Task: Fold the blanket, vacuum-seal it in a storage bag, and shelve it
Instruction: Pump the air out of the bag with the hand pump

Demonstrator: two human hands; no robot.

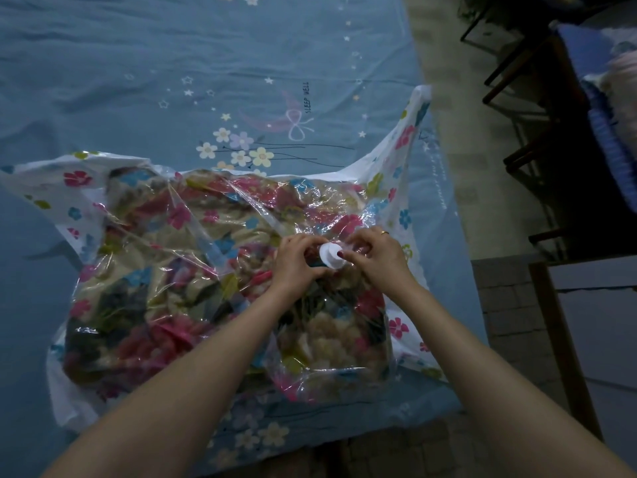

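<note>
Both hands meet over a white valve cap (pixel 330 256) on the right part of the storage bag (pixel 220 257). On the left, the left hand (pixel 297 262) reaches in from the lower left on a bare forearm, knuckles up, its fingers curled down beside the cap's left edge and pinching there; whether they grip the cap itself or the plastic just around it cannot be told. To the right of the cap, the right hand (pixel 374 254) comes in from the lower right, its thumb and forefinger curled onto the cap's right side, with a ring (pixel 384 232) on one finger.

Beneath the hands the storage bag lies flat on the bed, clear on top with a white flower-printed border. Its left corner spreads out flat toward the left, and its right corner stands up near the edge of the bed. Inside the bag is the folded blanket (pixel 165 270), patterned in beige, pink, blue and dark tones, filling most of the bag with the plastic wrinkled loosely over it.

A blue bed sheet (pixel 138 81) printed with stars, flowers and a moon covers the bed under the bag. At the far right, past the bed's edge, stands dark wooden furniture (pixel 551 167) on a pale floor.
</note>
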